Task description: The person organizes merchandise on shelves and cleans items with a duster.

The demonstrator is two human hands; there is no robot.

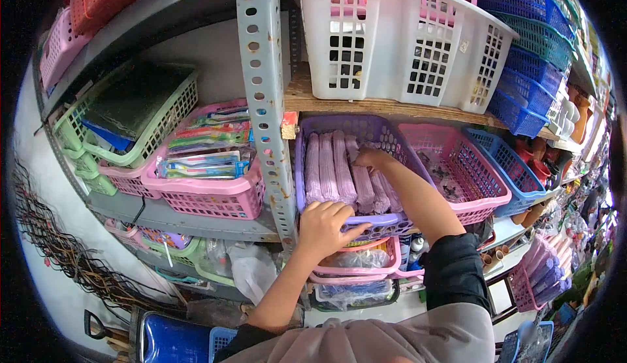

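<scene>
A purple plastic basket (385, 126) sits on the shelf in front of me, holding a row of long, pale pink wrapped packets (328, 167). My left hand (325, 227) grips the basket's front rim, fingers over the edge and thumb along the outside. Reaching in from the right, my right hand (371, 159) has its fingers curled at the upper end of one packet in the middle of the row. Its fingertips are partly hidden among the packets.
Right of it stand a pink basket (499, 196) with small scraps and a blue basket (522, 199). A perforated metal post (266, 101) rises at left, beside a pink basket (215, 199) of toothbrushes. Overhead, a white crate (385, 36) rests on a wooden shelf (392, 106).
</scene>
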